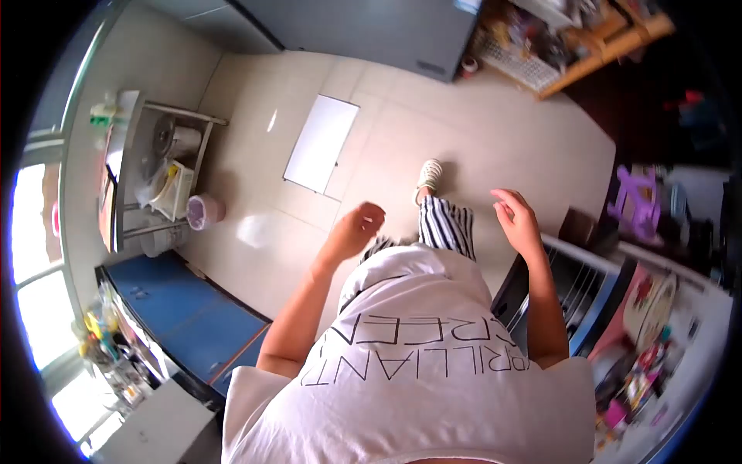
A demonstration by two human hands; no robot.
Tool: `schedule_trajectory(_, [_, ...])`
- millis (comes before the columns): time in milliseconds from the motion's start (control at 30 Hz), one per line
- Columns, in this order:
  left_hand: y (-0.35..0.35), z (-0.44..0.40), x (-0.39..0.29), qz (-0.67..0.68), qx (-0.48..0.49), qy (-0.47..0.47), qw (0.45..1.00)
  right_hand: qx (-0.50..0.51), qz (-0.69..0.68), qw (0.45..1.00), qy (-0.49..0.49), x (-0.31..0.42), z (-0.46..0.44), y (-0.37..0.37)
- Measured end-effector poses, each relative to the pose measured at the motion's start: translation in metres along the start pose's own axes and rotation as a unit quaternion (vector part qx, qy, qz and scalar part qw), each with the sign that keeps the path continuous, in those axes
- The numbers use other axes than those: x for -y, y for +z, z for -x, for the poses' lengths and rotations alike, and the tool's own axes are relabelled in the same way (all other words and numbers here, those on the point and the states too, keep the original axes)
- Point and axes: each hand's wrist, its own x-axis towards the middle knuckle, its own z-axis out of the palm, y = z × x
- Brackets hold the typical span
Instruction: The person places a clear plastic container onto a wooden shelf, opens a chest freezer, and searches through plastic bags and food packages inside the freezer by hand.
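Head view: pale floor [541,143]; on it, ahead of the left hand [360,226], a white panel [321,143], loose or inset unclear. Judged stiff, smooth, fairly light; best hold, opposite long edges. Appearance: plain, rectangular, thin dark border. Left and right hand [519,222] well apart, seemingly empty, fingers loosely bent.

Bright daylight from windows [42,317] at the left, blown out to white with blue fringing, pale glare patches on the floor [495,139], deep shadow at upper right, strong fisheye curvature, black rounded corners, mild softness
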Motion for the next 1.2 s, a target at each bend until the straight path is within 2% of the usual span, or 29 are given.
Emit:
schedule_trajectory(67, [-0.007,-0.027,-0.003,0.018,0.0,-0.022,1.0,0.021,-0.003,0.999,-0.025,-0.006,-0.059,-0.007])
schedule_trajectory(167, [-0.029,-0.082,-0.001,0.039,-0.05,-0.009,0.998,0.041,-0.034,0.998,0.015,-0.018,-0.157,-0.006])
schedule_trajectory(200, [-0.04,-0.1,-0.016,0.015,-0.069,-0.018,0.997,0.057,-0.035,0.998,-0.013,-0.022,-0.194,-0.01])
schedule_trajectory(333, [-0.086,-0.176,-0.062,-0.013,-0.129,0.055,0.99,0.019,-0.067,0.997,-0.043,-0.016,-0.339,-0.027])
schedule_trajectory(400, [-0.112,-0.203,-0.091,0.052,-0.161,0.047,0.984,0.006,-0.072,0.996,-0.046,-0.009,-0.407,-0.045])
schedule_trajectory(467, [-0.134,-0.229,-0.103,0.036,-0.2,0.039,0.978,-0.052,-0.033,0.991,-0.115,0.0,-0.485,-0.063])
schedule_trajectory(533, [-0.157,-0.248,-0.113,0.046,-0.203,0.006,0.978,-0.094,0.024,0.99,-0.097,-0.001,-0.561,-0.078])
schedule_trajectory(600, [-0.169,-0.275,-0.098,0.08,-0.201,0.019,0.976,-0.159,0.134,0.976,-0.071,-0.009,-0.632,-0.089])
schedule_trajectory(633, [-0.18,-0.288,-0.103,0.114,-0.215,0.034,0.969,-0.206,0.208,0.951,-0.096,-0.022,-0.667,-0.093])
schedule_trajectory(667, [-0.191,-0.301,-0.112,0.146,-0.226,0.047,0.962,-0.214,0.21,0.949,-0.094,-0.033,-0.702,-0.098])
schedule_trajectory(733, [-0.237,-0.327,-0.149,0.063,-0.278,0.043,0.958,-0.248,0.315,0.908,-0.121,-0.061,-0.754,-0.108])
schedule_trajectory(800, [-0.288,-0.357,-0.194,0.097,-0.346,0.174,0.917,-0.256,0.332,0.899,-0.127,-0.089,-0.796,-0.125])
schedule_trajectory(833, [-0.316,-0.37,-0.225,0.122,-0.374,0.214,0.894,-0.274,0.33,0.899,-0.084,-0.082,-0.802,-0.129])
schedule_trajectory(867, [-0.342,-0.384,-0.25,0.088,-0.408,0.287,0.862,-0.29,0.328,0.898,-0.045,-0.071,-0.807,-0.129])
schedule_trajectory(900, [-0.365,-0.39,-0.284,0.046,-0.42,0.32,0.848,-0.278,0.334,0.9,0.01,-0.067,-0.813,-0.134])
schedule_trajectory(933, [-0.382,-0.397,-0.31,0.033,-0.408,0.33,0.851,-0.248,0.373,0.893,0.041,-0.061,-0.817,-0.138])
schedule_trajectory(1033, [-0.41,-0.441,-0.366,-0.09,-0.341,0.404,0.844,-0.223,0.373,0.897,0.076,-0.055,-0.827,-0.141])
schedule_trajectory(1067, [-0.409,-0.458,-0.375,-0.118,-0.305,0.432,0.84,-0.229,0.37,0.896,0.082,-0.056,-0.83,-0.138])
schedule_trajectory(1133, [-0.385,-0.477,-0.4,-0.124,-0.187,0.413,0.883,-0.231,0.368,0.897,0.085,-0.065,-0.837,-0.135])
schedule_trajectory(1200, [-0.352,-0.5,-0.412,-0.206,-0.141,0.468,0.847,-0.21,0.428,0.872,0.111,-0.076,-0.848,-0.14])
